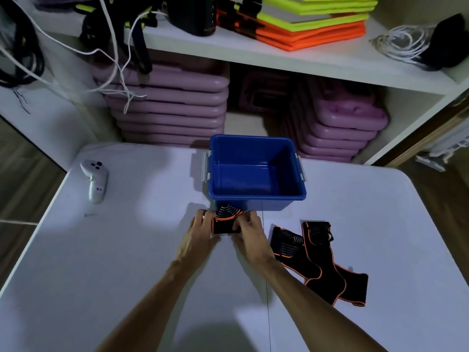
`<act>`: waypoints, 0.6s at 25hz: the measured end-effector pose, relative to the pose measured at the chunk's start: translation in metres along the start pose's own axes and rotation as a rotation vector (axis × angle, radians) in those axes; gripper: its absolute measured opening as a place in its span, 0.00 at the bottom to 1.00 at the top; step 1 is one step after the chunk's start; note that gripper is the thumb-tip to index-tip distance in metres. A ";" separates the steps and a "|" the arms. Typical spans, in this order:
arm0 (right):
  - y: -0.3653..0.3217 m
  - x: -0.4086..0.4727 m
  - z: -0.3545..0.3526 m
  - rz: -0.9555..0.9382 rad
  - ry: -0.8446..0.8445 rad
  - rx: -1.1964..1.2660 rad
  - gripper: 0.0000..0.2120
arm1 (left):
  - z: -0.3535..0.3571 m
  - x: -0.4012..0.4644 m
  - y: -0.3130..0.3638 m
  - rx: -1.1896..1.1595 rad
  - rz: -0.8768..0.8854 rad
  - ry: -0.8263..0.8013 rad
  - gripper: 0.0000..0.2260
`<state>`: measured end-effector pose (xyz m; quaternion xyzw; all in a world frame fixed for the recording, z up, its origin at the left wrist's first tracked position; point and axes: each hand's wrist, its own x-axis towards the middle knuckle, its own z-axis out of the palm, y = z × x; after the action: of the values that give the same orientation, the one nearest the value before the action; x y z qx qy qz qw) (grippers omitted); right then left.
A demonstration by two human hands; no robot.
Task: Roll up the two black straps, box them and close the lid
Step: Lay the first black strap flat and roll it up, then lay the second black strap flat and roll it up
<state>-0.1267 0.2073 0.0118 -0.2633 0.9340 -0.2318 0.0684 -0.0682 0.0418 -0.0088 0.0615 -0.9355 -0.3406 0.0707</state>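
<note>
A black strap with orange edging lies partly rolled on the white table, just in front of the open blue box. My left hand grips its left end and my right hand grips its right end. The second black strap lies unrolled and flat on the table to the right of my right forearm. The blue box holds nothing that I can see, and I see no lid.
A white handheld controller lies at the table's far left. Behind the table, a white shelf carries stacked purple cases, orange and yellow mats and loose cables.
</note>
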 end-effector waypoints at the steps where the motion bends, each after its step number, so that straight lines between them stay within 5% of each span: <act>1: 0.000 -0.003 0.001 0.018 -0.053 0.052 0.06 | -0.001 -0.005 0.001 -0.003 -0.008 -0.001 0.26; 4: -0.003 -0.017 -0.006 0.028 -0.019 0.147 0.12 | -0.002 -0.021 0.006 -0.013 -0.040 0.053 0.31; 10: 0.017 -0.062 -0.032 0.050 0.028 0.238 0.13 | 0.022 -0.070 0.037 0.117 0.000 0.213 0.22; 15: 0.071 -0.116 -0.063 0.085 0.194 -0.057 0.13 | 0.062 -0.070 0.080 0.139 0.188 0.035 0.17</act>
<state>-0.0766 0.3462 0.0352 -0.2017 0.9527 -0.2263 -0.0203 -0.0156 0.1528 -0.0104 -0.0159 -0.9572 -0.2654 0.1144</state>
